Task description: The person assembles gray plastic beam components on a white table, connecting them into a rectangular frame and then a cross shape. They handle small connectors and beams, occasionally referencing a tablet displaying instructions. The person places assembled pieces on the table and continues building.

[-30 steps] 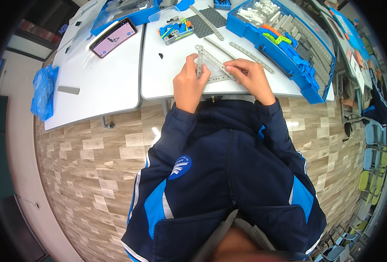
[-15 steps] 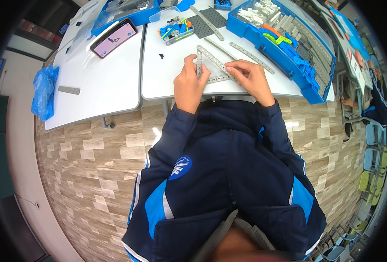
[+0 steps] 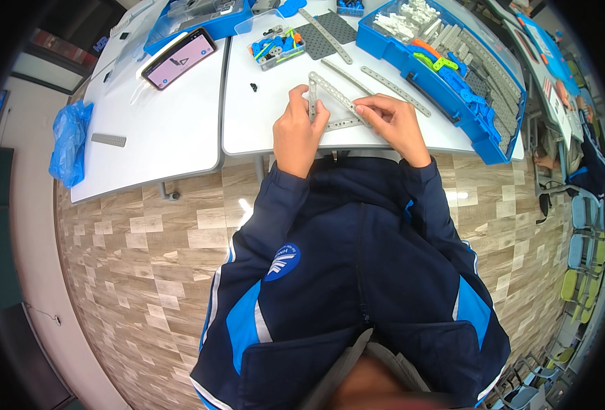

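Observation:
A triangular frame of grey perforated beams (image 3: 334, 94) is held between both hands above the near edge of the white table. My left hand (image 3: 298, 131) is closed around its short left beam, thumb and fingers on opposite sides. At the lower right corner, my right hand (image 3: 396, 125) pinches the end where the slanted beam meets the bottom beam (image 3: 344, 124). The fingers partly cover both lower corners. Just beyond my right hand lie two loose grey beams, a thin one (image 3: 347, 76) and a wider perforated one (image 3: 396, 91).
A large blue case (image 3: 446, 78) of sorted building parts stands at right. Farther back are a small clear box (image 3: 276, 50) of coloured parts and a dark grey perforated plate (image 3: 326, 37). A phone (image 3: 179, 59) leans at left, with a blue plastic bag (image 3: 71, 144) at the table's far left edge.
Both hands keep the same grip on the triangular frame. The view has shifted very slightly; nothing else visibly moves.

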`<state>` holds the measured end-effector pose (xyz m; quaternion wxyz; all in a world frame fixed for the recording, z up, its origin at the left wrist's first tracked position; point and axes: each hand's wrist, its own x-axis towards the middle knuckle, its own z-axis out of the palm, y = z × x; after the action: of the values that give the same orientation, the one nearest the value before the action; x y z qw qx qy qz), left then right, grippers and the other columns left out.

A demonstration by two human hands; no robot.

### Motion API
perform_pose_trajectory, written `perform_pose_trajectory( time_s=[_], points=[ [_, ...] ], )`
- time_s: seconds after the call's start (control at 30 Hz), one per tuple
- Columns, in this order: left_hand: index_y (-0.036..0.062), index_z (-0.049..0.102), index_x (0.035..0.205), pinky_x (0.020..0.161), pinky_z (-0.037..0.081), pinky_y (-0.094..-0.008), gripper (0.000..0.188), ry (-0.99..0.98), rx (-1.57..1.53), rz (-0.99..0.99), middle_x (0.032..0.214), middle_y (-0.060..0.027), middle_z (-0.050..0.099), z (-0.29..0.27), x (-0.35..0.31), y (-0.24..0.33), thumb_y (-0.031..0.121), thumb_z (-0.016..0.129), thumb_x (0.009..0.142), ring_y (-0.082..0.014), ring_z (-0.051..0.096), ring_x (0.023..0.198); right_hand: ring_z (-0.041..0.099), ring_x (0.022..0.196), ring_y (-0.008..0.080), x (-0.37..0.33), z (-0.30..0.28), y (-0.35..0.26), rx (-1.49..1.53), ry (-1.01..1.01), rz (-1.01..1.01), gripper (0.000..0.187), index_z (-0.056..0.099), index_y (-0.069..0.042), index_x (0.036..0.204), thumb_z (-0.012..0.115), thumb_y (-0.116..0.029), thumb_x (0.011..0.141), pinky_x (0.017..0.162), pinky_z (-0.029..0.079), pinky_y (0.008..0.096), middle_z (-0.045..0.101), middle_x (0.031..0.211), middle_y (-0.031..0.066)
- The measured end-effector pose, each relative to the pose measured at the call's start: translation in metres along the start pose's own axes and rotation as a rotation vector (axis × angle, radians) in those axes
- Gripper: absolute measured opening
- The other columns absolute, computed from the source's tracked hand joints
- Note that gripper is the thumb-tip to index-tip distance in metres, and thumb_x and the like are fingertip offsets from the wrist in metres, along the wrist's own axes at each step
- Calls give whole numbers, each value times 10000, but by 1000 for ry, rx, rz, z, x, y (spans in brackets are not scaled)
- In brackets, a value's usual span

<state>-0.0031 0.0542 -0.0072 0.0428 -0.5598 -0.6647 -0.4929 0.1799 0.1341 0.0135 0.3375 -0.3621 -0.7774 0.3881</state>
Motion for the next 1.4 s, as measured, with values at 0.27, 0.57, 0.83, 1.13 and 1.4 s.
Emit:
perform_pose_trajectory(
  time_s=[0.27,0.57,0.83,1.13,1.4],
  points=[
    [8,604,1173,582,514,-406,347,-51,84,-1,705,-89,591,-3,5,-4,126,727,871,-278,632,603,542,598,42,1,-6,7,343,-81,194,245,754,-20,1111,726,-203,950,540,407,216,665,737,-11],
    [49,653,1175,838,473,-413,368,74,186,103,1116,-112,588,-12,4,13,160,771,845,-314,536,1005,521,597,22,1,-19,-4,464,-149,199,317,698,-58,1281,668,-147,977,521,369,195,629,723,-34],
    [75,686,1084,847,447,-409,261,-207,-7,273,1102,-71,580,-4,-19,29,114,762,837,-285,535,1013,542,656,34,3,-16,2,481,-183,124,258,727,-61,1208,681,-128,963,564,388,199,685,840,-17],
    [60,713,1063,879,473,-395,304,-198,-59,461,1106,-58,642,-24,-40,9,104,781,769,-258,592,1068,595,775,81,-7,-7,-15,544,-186,78,279,704,6,1199,706,-42,924,649,448,219,690,938,31],
    [17,753,1014,802,519,-391,380,146,-150,483,1001,-79,709,-49,-31,28,-105,765,655,-275,666,924,647,878,234,-31,-7,-61,-178,118,-484,375,783,-68,1053,766,82,710,714,518,308,670,1017,110]
  ],
)
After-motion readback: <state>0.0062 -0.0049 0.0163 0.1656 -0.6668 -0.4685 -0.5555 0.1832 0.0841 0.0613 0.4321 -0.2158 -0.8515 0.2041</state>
